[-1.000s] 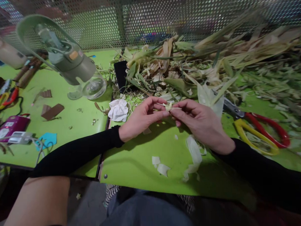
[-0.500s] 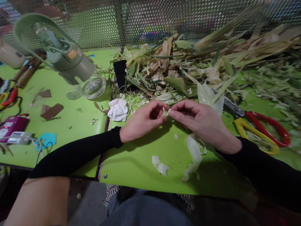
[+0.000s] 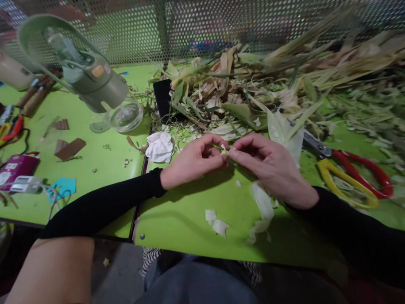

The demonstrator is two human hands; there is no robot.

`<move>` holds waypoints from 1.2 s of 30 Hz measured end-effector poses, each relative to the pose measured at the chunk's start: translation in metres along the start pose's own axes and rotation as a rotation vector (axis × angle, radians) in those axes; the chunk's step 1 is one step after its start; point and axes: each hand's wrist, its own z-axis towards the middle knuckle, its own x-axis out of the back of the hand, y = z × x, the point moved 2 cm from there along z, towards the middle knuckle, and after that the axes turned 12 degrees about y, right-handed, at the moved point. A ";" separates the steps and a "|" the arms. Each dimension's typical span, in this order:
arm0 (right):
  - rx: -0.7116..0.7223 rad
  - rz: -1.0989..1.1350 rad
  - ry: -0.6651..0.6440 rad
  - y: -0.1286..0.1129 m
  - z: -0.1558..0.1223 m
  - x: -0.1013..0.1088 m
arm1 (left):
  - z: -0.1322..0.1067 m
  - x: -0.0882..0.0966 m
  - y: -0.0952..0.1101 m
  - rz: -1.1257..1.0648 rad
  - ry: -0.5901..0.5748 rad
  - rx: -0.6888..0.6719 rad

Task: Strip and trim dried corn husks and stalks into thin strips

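Note:
A small pale piece of folded corn husk (image 3: 224, 150) sits pinched between both sets of fingertips above the green table. My left hand (image 3: 194, 163) grips it from the left, thumb and index finger closed. From the other side, my right hand (image 3: 272, 167) pinches it with thumb and forefinger. My fingers partly hide the piece, so its exact shape is unclear. Below my right hand lies a curled pale husk strip (image 3: 264, 202), and small husk scraps (image 3: 220, 227) are nearer the table edge. A broad pale husk leaf (image 3: 281, 128) rests behind my right hand.
Scissors (image 3: 322, 152) with red and yellow handles lie to the right. A heap of corn husks (image 3: 227, 87) covers the back, beside a black phone (image 3: 162, 100). Crumpled white tissue (image 3: 159, 147) is near my left hand. A green bottle (image 3: 103, 86) stands at left.
Both hands keep their pinch on the husk piece, with only small finger shifts. The view has moved very slightly; the table items lie as before.

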 end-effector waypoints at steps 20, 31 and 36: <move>-0.054 0.098 0.052 -0.001 -0.008 0.000 | -0.006 -0.006 0.001 -0.035 -0.076 0.056; 0.179 -0.308 -0.199 -0.001 0.004 0.003 | 0.002 0.001 -0.006 -0.144 0.012 0.112; 0.180 -0.294 -0.179 0.002 0.005 0.003 | 0.003 0.002 -0.005 -0.182 0.017 0.146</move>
